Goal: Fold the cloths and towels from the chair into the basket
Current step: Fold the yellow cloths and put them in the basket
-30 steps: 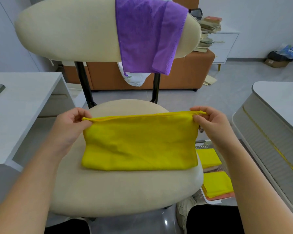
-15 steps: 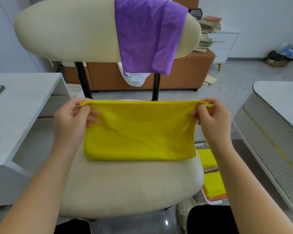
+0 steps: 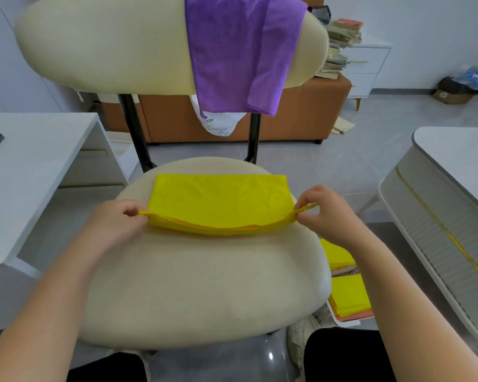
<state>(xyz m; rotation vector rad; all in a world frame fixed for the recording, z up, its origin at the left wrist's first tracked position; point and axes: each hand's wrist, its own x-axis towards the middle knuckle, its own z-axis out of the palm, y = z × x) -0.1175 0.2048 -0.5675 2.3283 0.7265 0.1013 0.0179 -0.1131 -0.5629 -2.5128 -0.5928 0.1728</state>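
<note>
Chair seat (image 3: 204, 285), yellow cloth (image 3: 221, 201) in left hand (image 3: 116, 224) and right hand (image 3: 329, 213)

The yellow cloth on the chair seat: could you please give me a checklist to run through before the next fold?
Left hand pinches the yellow cloth's near left corner: ok.
Right hand pinches the near right corner: ok.
Far fold lies flat on the chair seat: ok.
Near edge down and straight: not ok, lifted and sagging between the hands.
Purple towel hangs clear on the backrest: ok.
Room in the basket: cannot tell, mostly hidden by the seat.
</note>
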